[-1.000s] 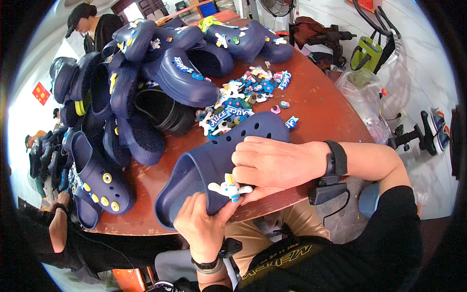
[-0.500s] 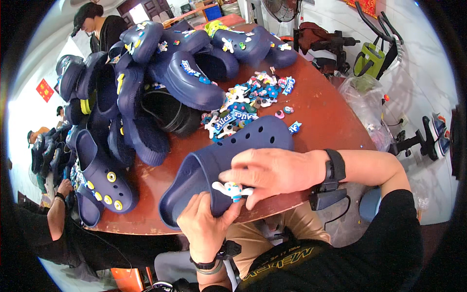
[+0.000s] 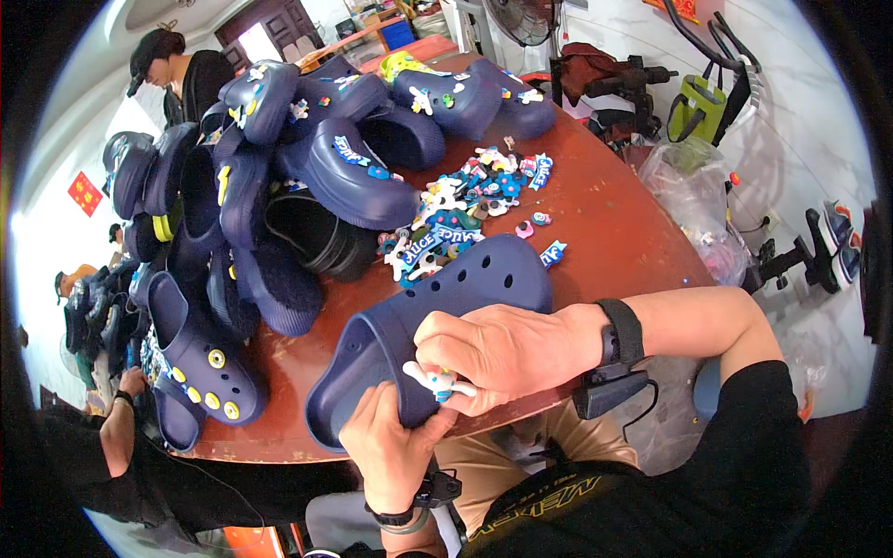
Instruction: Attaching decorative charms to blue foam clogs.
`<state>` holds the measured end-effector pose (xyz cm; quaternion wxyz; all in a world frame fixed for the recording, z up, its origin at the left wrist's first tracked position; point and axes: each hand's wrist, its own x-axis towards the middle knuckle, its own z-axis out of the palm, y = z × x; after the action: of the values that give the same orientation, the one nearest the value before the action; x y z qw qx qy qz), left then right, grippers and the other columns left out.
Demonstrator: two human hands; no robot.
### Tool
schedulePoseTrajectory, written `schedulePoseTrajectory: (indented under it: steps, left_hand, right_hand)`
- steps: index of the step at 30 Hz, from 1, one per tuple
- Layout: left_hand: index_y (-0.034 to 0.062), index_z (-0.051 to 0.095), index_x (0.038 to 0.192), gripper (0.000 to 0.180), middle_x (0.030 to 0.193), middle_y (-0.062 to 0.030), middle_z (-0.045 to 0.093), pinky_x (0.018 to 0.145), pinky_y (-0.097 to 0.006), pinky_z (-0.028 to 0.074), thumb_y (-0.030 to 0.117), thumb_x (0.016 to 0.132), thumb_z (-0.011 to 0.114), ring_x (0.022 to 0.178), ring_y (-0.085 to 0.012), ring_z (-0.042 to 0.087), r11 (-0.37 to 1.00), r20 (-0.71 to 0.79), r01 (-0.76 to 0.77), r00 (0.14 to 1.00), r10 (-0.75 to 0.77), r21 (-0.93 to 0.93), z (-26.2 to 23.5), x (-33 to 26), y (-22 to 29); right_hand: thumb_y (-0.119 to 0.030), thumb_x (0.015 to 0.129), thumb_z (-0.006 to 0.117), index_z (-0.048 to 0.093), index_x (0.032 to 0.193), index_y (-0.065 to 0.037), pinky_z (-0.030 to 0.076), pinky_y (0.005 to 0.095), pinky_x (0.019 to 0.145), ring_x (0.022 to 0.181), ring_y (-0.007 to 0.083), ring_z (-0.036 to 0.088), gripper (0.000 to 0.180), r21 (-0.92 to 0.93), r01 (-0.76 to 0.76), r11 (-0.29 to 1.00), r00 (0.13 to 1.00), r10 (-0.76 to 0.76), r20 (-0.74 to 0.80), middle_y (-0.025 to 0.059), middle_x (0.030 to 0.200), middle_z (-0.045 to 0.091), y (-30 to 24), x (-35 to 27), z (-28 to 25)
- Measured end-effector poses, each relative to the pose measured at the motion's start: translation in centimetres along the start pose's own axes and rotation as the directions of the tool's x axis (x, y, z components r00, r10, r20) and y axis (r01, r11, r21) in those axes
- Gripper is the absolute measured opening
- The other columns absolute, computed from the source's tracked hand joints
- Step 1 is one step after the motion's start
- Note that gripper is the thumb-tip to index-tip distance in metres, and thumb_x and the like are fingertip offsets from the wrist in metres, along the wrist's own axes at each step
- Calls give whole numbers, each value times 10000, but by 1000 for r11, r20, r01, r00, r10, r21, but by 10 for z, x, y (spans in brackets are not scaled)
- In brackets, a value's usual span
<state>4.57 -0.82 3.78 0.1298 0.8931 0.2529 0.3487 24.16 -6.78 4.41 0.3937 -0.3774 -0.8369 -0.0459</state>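
Observation:
A navy clog [image 3: 465, 279] with round holes in its upper lies on the table in front of me, its heel toward my lower left. My left hand [image 3: 389, 445] is closed on the clog's near side rim, fingers inside and thumb outside. Just above that thumb sits a white rabbit-shaped shoe charm [image 3: 437, 381] with blue details, against the side of the clog. My right hand [image 3: 507, 358] has its fingers curled and pinched round the charm; its palm is hidden. Whether the charm's stud is in a hole cannot be seen.
Mixed shoe charms [image 3: 465, 209] lie in a heap beyond the clog on the red-brown table [image 3: 614, 223]. Several decorated navy clogs [image 3: 358, 181] are piled at the back left. A clog with yellow round charms [image 3: 209, 363] stands left, near another person's hand [image 3: 133, 381].
My right hand's fingers have curled in more tightly around the rabbit charm, shifting slightly left. My left hand keeps its hold on the clog. The whole view has shifted a little.

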Motion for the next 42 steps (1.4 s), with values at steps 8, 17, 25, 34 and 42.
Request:
schedulePoseTrajectory:
  steps: [8, 17, 25, 34, 42]
  left_hand:
    - [16, 490, 699, 536, 639, -149, 509, 526, -418, 401, 410, 602, 841, 592, -356, 524, 999, -31, 43, 999, -43, 16, 3, -4, 1]
    - [9, 470, 715, 491, 646, -168, 497, 541, -438, 395, 317, 607, 836, 620, -391, 520, 994, -59, 114, 992, -113, 6, 7, -7, 1]
    - [7, 461, 706, 444, 650, -175, 494, 544, -442, 390, 249, 617, 822, 620, -392, 506, 988, -69, 153, 986, -152, 18, 7, -5, 5]
    - [7, 478, 711, 491, 666, -164, 516, 545, -432, 397, 323, 616, 842, 629, -378, 521, 993, -64, 117, 991, -117, -3, 7, -3, 4]
    - [23, 455, 663, 544, 626, -149, 503, 513, -412, 382, 338, 571, 888, 569, -348, 490, 993, -75, 108, 992, -105, 43, 6, -1, 5]
  right_hand:
    - [-295, 734, 719, 494, 1022, -7, 418, 370, 521, 668, 247, 540, 466, -150, -33, 988, 997, 22, -74, 107, 857, 453, -1, -3, 11]
    - [-390, 731, 737, 479, 1040, -26, 406, 350, 572, 665, 253, 526, 543, -235, -150, 960, 986, 126, -113, 96, 866, 470, -12, 2, 13]
    - [-290, 703, 761, 482, 1017, -71, 366, 319, 523, 562, 192, 474, 474, -172, -10, 985, 980, -24, -195, 35, 796, 489, 5, 3, 19]
    - [-245, 758, 613, 441, 876, -103, 388, 311, 571, 604, 168, 523, 252, -271, 219, 937, 970, -238, -40, 31, 780, 464, 10, -5, 12]
    - [-169, 777, 615, 515, 928, -86, 370, 280, 561, 612, 132, 457, 199, -285, 479, 830, 876, -470, 105, -8, 747, 420, 21, -18, -19]
